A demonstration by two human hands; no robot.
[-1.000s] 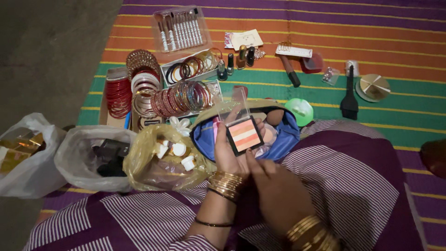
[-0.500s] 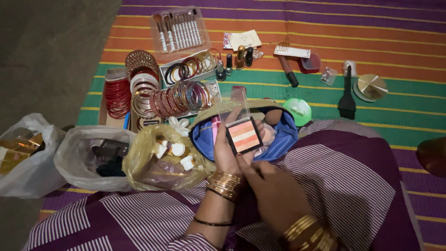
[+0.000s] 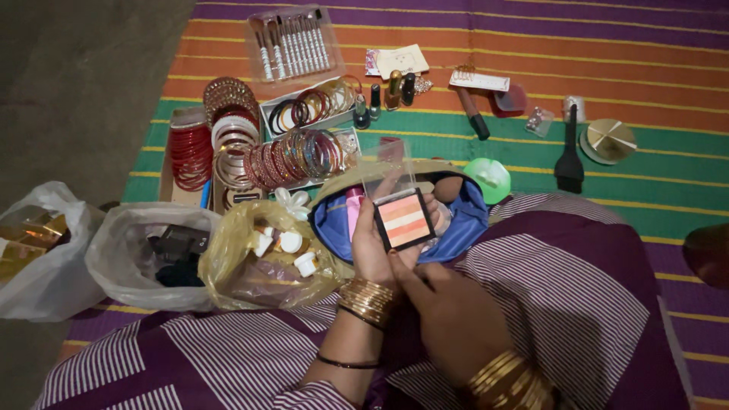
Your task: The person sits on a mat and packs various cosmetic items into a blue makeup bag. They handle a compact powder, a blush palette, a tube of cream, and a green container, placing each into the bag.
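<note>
Head view: left hand (image 3: 373, 254) grips open blush palette (image 3: 403, 219) at frame centre, unchanged; right hand (image 3: 448, 315) fingertip has crept to its lower edge, holding nothing.

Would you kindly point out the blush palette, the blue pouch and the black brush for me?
blush palette (image 3: 403, 219), head view, on the striped colour pan.
blue pouch (image 3: 463, 220), head view, on its right wall.
black brush (image 3: 569, 171), head view, on the bristle head.

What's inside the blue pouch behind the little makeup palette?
In the blue pouch, a pink tube and a brown rounded piece show. The left hand and its striped blush palette cover the rest of the inside.
</note>
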